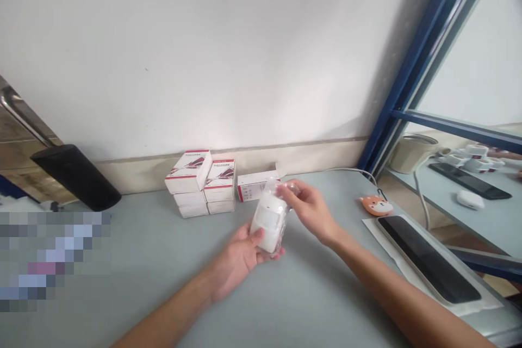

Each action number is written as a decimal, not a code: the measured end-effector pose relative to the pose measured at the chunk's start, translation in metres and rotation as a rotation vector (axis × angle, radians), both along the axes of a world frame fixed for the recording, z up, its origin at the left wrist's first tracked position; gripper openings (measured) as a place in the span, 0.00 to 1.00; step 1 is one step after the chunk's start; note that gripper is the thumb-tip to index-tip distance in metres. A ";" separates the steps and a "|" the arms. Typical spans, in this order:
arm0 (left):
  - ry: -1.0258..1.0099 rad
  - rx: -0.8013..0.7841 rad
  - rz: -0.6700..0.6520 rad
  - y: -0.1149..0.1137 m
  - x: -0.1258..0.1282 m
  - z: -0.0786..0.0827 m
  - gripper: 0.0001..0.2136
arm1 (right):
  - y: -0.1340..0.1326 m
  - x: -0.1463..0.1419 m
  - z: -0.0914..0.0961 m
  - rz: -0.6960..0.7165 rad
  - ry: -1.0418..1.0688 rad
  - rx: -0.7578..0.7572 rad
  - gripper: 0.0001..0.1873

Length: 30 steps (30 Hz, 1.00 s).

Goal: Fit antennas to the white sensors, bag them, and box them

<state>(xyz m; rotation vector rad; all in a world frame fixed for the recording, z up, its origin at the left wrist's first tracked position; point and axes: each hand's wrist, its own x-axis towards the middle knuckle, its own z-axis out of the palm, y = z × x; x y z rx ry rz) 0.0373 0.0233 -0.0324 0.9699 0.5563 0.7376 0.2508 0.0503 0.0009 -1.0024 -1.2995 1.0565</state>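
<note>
A white motion sensor (267,221) in a clear plastic bag is held tilted above the grey table. My left hand (240,253) grips its lower end, thumb on the front and fingers behind. At the upper end, my right hand (308,206) pinches the clear plastic bag (281,228) between thumb and fingers. Just behind the sensor lies a white and red box (255,182) with a raised flap at its right end. To its left, several small white and red boxes (190,168) are stacked against the wall.
On the right, a dark-screened phone (428,258) lies on a white sheet, near an orange animal-faced case (376,205) and a white cable (350,170). A blue-framed mirror (391,114) stands there. A black padded armrest (75,176) is at left; a pixelated patch covers the lower left.
</note>
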 end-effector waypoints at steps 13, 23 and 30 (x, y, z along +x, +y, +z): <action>-0.048 -0.077 -0.026 -0.002 -0.003 -0.003 0.21 | 0.005 0.035 0.035 -0.443 -0.008 0.254 0.15; 0.026 -0.148 -0.027 -0.006 -0.008 0.011 0.24 | 0.082 -0.009 0.049 -0.325 -0.604 0.327 0.14; -0.019 -0.197 -0.003 -0.005 -0.007 0.009 0.23 | 0.110 -0.018 0.037 -0.539 -0.704 0.253 0.25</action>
